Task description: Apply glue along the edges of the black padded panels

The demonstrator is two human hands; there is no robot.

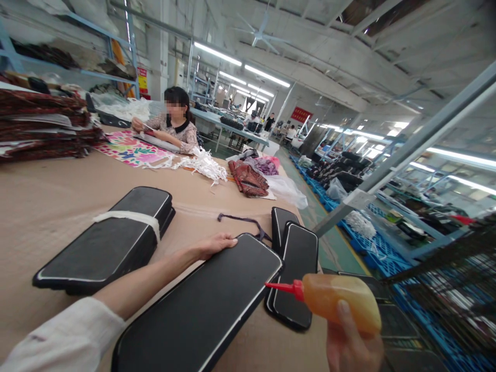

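Observation:
My left hand (217, 245) grips the far left edge of a long black panel (201, 305) with rounded corners and a white line along its border. In my right hand (351, 343) is a squeeze bottle (341, 299) of amber liquid, tilted sideways with its red nozzle pointing left. The nozzle tip meets the panel's right edge in the view; whether it touches cannot be seen. Left of the held panel lies a stack of similar black panels (104, 243) bound with a white band (132, 216). Another black panel (296, 268) rests to the right, overlapping one behind it.
A dark strap (244, 219) lies on the brown tabletop (194, 206). Farther back are white scraps (203, 164), a reddish-brown bundle (248, 178) and colourful printed fabric (132, 147). A co-worker (178, 121) sits across the table. A slanted metal post (387, 170) stands at the right.

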